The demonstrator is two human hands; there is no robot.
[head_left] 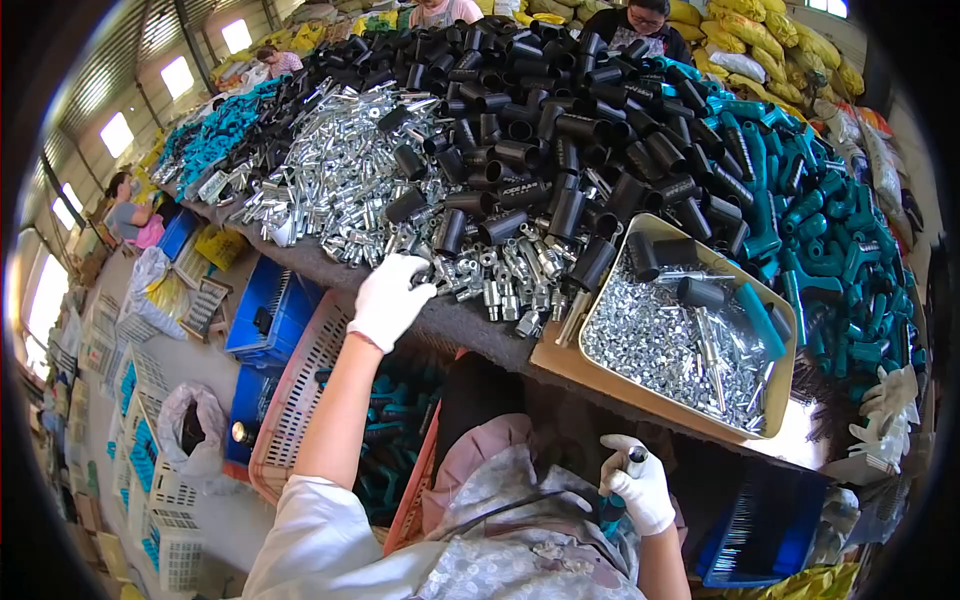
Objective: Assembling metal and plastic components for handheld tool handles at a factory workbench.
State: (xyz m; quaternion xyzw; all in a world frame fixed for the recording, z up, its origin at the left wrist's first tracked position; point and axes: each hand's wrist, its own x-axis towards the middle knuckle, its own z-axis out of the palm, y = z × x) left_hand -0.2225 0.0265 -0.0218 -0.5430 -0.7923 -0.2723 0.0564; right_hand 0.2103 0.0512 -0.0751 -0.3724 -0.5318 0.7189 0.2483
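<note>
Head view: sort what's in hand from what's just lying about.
In hand: left hand reaching into the silver metal fittings; right hand holding a teal handle with a silver tip.

Lying about: black sleeves, tray of small nuts, spare gloves, pink crate.

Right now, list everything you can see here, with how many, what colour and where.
black tubes: heap, too many to count, black, top middle of the table
metal fittings: heap, silver, left of the black tubes
teal handles: heap, teal, right side; a smaller teal heap far left
tray: one, tan, table's near right, holding small silver parts
pink crate: one, below the table, teal parts inside
blue crates: at least two, left of the pink crate
other people: several, along the table's far and left sides
left hand: white glove, on the metal fittings at the heap's near edge
right hand: white glove, low near the lap, grips a teal and silver part
</note>
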